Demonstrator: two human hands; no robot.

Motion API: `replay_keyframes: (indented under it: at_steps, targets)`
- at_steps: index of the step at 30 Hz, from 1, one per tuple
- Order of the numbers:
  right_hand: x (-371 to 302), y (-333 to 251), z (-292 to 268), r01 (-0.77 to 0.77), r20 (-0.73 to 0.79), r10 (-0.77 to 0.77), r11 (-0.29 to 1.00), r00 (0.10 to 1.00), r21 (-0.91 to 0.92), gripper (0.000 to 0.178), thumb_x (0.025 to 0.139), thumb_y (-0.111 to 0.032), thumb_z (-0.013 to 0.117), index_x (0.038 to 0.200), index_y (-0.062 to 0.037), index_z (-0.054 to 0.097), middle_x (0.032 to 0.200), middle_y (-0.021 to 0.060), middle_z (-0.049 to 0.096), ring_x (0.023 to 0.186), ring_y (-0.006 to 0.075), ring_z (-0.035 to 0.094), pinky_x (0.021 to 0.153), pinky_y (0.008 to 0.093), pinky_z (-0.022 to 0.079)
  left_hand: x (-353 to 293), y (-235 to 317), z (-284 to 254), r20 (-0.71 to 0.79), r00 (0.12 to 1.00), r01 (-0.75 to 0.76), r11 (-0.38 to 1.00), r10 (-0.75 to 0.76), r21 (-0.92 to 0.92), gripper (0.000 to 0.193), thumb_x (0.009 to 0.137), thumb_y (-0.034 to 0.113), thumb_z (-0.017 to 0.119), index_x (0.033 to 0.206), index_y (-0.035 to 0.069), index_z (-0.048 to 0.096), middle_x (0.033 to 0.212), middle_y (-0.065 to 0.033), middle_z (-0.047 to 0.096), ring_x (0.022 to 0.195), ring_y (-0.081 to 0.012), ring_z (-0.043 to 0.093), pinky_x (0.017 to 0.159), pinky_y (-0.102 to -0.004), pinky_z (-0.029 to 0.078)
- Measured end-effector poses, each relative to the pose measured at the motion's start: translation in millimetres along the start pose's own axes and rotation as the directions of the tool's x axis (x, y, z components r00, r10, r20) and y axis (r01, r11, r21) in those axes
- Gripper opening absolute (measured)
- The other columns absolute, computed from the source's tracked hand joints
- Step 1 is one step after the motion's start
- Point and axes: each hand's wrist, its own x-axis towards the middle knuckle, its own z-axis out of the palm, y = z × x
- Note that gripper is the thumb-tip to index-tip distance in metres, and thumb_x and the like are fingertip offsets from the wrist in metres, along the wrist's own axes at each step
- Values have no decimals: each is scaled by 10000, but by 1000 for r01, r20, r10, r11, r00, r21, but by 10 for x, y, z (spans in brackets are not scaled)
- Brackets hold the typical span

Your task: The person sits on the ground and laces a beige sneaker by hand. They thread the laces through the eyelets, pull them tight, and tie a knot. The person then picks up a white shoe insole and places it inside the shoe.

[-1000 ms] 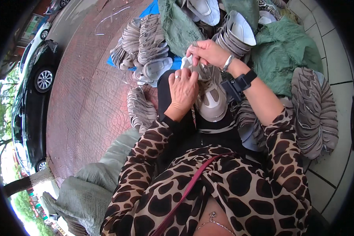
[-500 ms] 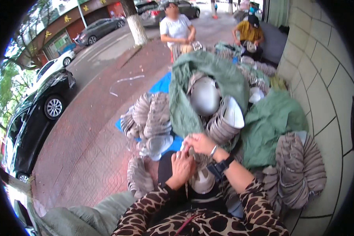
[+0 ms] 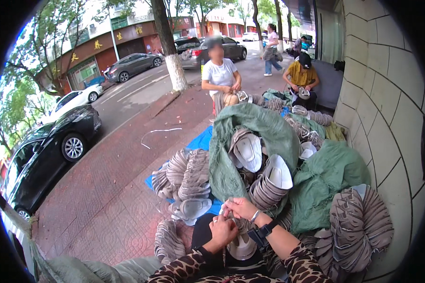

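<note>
My left hand (image 3: 222, 233) and my right hand (image 3: 241, 209) meet above my lap, their fingertips pinched together. Something small and white shows at the fingertips, too small to name. Below the hands, a beige and white shoe upper (image 3: 243, 248) rests on my dark-clothed lap. A thin pale strand hangs beside it. Just beyond my right hand, nested shoe uppers (image 3: 270, 186) with white linings lean in an open green woven sack (image 3: 226, 177). Another upper (image 3: 248, 152) lies in the sack's mouth.
Bundles of brown-grey uppers stand on the left (image 3: 186, 172) and right (image 3: 358, 228). A second green sack (image 3: 332, 165) lies near the tiled wall (image 3: 382, 94). Two seated people (image 3: 220, 75) (image 3: 302, 78) handle uppers farther off. Cars (image 3: 56, 146) line the road.
The view has tilted up, so more of the street shows, with a walking person at the back. My hands stay pinched together over the shoe upper.
</note>
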Motion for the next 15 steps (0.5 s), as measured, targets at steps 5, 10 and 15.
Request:
replay_keyframes:
  at_steps: [5,10,15]
  targets:
    - [-41,-23,-17,13,8,-13,999,1000,-43,299,1022,-265,486,1043,-28,668,814,8,684,526,15,480,481,167,389,-43,-73,-164,-28,945,-310,923,325,228,248,707,344,683,844,138,703,1294,-124,503,1045,-315,512,835,-453,393]
    - [-118,-40,-58,13,6,-13,1000,1000,-18,292,1017,-259,495,1052,-26,669,803,26,688,506,23,476,482,172,396,-52,-223,-335,123,902,-430,884,413,186,178,783,314,650,844,149,677,1175,-101,537,1100,-291,488,911,-444,347]
    - [-227,50,-83,-55,42,58,996,997,-68,281,1012,-250,502,1028,-33,680,782,24,681,504,37,481,471,181,378,-87,-59,-443,139,911,-405,905,387,131,199,794,273,644,936,133,647,1143,-119,555,1079,-295,506,856,-460,380]
